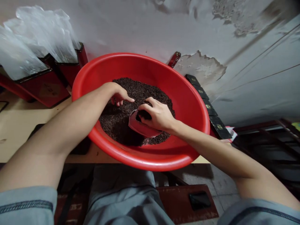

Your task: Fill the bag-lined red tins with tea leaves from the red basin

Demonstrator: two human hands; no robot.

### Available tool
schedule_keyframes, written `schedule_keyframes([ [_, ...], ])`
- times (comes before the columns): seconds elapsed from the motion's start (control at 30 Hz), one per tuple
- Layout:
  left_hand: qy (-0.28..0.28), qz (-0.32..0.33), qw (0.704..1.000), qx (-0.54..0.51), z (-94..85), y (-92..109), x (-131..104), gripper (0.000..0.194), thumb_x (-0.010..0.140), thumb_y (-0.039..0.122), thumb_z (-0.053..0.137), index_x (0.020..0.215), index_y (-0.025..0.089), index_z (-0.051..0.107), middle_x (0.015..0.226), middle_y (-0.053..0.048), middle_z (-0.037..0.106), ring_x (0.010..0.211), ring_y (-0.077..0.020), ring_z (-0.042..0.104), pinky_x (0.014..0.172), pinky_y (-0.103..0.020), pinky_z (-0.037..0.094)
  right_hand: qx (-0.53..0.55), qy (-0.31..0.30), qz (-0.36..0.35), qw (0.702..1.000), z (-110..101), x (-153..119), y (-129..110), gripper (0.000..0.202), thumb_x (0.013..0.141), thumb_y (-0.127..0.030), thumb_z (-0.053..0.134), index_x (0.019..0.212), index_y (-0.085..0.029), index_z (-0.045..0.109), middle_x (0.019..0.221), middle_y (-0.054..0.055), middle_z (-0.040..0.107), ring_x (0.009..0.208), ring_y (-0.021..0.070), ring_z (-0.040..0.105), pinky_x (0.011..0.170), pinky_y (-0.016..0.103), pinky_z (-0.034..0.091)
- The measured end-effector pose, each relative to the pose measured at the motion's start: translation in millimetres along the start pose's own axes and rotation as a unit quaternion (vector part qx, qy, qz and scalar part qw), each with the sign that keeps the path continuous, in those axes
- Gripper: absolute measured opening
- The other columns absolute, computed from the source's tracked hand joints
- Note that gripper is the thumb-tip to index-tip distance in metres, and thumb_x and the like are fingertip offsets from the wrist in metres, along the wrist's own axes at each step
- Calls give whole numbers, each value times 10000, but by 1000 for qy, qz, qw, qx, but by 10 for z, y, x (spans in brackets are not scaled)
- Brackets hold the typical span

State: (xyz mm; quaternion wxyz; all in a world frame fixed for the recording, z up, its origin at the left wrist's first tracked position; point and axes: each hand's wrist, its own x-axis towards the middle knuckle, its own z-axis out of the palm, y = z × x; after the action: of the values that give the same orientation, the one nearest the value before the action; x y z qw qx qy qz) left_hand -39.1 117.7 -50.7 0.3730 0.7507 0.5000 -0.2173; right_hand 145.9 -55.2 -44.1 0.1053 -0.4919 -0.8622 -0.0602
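A large red plastic basin [187, 93] holds a heap of small dark brown grains or dried bits [150, 90]; their exact kind is hard to tell. My right hand [160, 114] grips a reddish open container [140, 126] that lies tilted in the heap. The thumb and fingers reach over its mouth, and part of it is hidden by the hand. Over the left side of the heap hangs my left hand [118, 93], its thumb stretched toward the container and its fingers loosely bent, with nothing visible in it.
Red boxes [48, 87] lined with clear plastic bags [47, 34] stand left on the table [14, 125]. Black boxes [211, 107] line the basin's right side by the peeling wall [131, 28]. Below, a phone [199, 200] lies on a dark red bench [178, 200].
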Motion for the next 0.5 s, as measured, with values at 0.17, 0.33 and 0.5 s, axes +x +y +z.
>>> schedule_keyframes([
  [0.17,3,23,1000,12,-21,-33,-2,751,795,747,638,1336,234,723,1076,-177,787,959,-328,735,847,-422,594,17,4,-51,999,114,-7,-19,349,1024,-483,528,1098,-196,711,1285,179,617,1107,280,567,733,380,566],
  [0.33,19,55,997,43,-4,18,-70,613,875,656,595,1308,242,724,1152,-148,785,989,-293,737,817,-345,584,143,43,-98,984,84,25,66,254,1038,-342,537,1044,-182,735,1154,139,710,1029,222,666,941,431,584],
  [0.5,50,91,993,48,-12,142,-245,558,934,525,576,1382,208,676,1301,-148,734,1033,-281,737,863,-344,568,209,22,-123,970,-53,-134,327,305,1036,-368,571,1285,-255,707,1347,90,721,1396,262,587,1263,588,318],
])
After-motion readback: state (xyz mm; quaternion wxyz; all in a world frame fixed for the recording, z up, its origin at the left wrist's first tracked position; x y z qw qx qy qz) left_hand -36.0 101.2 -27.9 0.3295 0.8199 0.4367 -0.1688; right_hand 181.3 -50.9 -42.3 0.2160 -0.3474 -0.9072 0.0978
